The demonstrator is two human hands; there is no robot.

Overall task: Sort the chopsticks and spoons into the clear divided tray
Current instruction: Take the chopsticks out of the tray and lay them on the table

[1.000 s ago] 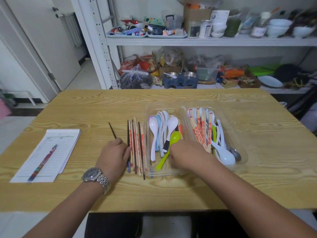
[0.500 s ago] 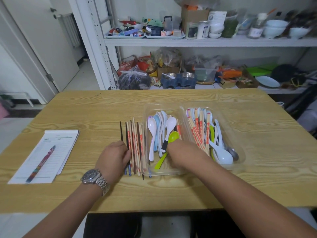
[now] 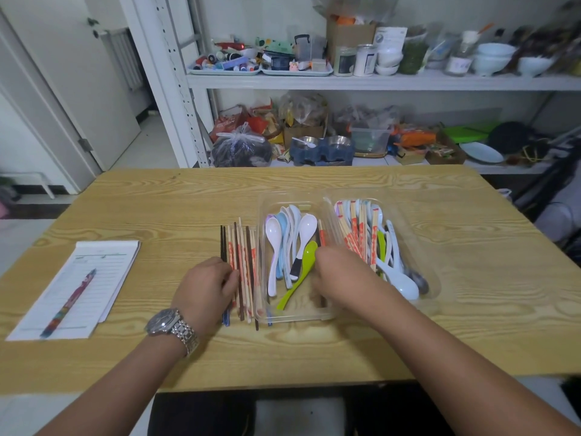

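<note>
Half sorted: spoons (image 3: 290, 243) fill clear divided tray (image 3: 295, 317) left side, right side mixed; chopsticks (image 3: 243, 247) on table (image 3: 157, 209). Grip of left hand (image 3: 204, 287), right hand (image 3: 339, 275) unclear.

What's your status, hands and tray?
Left hand against loose chopsticks beside tray. Right hand inside left compartment, grip hidden. Right compartment mixed, unsorted.

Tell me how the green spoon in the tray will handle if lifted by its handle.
The green spoon looks like thin moulded plastic, so probably light and stiff. Its glossy surface may slip in a pinch. It lies against other spoons in the tray, so lifting could nudge them.
</note>
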